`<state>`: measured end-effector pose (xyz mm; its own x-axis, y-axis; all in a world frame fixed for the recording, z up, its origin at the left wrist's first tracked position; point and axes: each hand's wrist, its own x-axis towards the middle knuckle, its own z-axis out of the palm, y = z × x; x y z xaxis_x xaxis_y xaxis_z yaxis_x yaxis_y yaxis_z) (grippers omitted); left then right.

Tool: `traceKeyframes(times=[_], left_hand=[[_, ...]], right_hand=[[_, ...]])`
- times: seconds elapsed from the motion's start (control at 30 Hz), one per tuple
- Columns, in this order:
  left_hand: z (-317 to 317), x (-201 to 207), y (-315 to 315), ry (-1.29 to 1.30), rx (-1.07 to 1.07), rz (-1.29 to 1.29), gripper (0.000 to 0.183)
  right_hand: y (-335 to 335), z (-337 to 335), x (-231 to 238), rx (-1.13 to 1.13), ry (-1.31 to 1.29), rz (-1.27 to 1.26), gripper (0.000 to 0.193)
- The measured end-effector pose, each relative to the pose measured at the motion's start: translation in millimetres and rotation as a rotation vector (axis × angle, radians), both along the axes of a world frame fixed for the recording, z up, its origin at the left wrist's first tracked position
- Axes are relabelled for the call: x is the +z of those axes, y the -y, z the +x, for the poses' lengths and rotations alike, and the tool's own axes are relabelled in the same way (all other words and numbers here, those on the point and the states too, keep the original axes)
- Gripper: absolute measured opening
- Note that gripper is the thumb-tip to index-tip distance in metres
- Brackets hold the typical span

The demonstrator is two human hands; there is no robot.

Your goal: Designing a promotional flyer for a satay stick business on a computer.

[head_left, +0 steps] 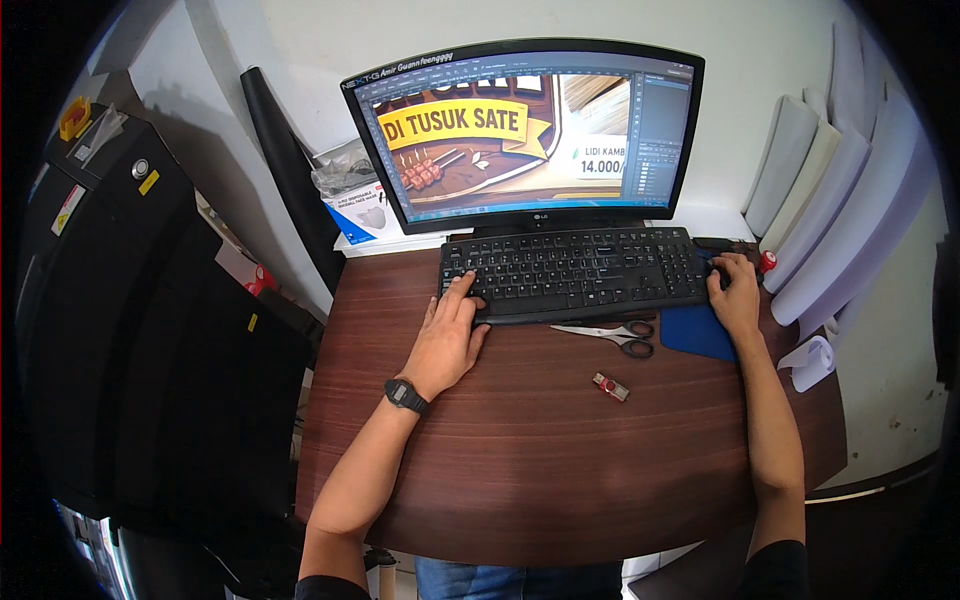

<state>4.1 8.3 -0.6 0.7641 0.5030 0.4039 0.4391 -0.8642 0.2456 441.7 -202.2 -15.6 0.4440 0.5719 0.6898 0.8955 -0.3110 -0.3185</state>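
Observation:
A black keyboard (575, 275) lies before the monitor (535, 140), whose screen shows a poster layout with a yellow ribbon and skewers. My left hand (445, 340) rests with outstretched fingers at the keyboard's left end, fingertips on the keys and nothing held. Past the keyboard's right end, my right hand (735, 292) curls over what looks like a dark computer mouse, mostly hidden under the fingers. Below that hand spreads a blue mouse pad (697, 332). Scissors with black handles (635, 338) lie just in front of the keyboard, and a red USB stick (611, 387) sits nearer to me.
A large black machine (150, 330) stands left of the brown desk (560, 470). A face mask box (365, 215) is beside the monitor. Several rolls of white sheet material (840, 210) lean at the right wall, near a small red object (768, 262).

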Motion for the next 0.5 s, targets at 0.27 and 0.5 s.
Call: traceKeyframes(times=[0.27, 0.5], left_hand=[[-0.2, 1.3, 0.8, -0.002, 0.002, -0.001, 0.035], [-0.2, 0.8, -0.2, -0.001, -0.009, -0.002, 0.035]], right_hand=[[-0.1, -1.4, 1.1, 0.004, -0.006, 0.003, 0.020], [0.2, 0.1, -0.5, -0.001, 0.006, 0.013, 0.020]])
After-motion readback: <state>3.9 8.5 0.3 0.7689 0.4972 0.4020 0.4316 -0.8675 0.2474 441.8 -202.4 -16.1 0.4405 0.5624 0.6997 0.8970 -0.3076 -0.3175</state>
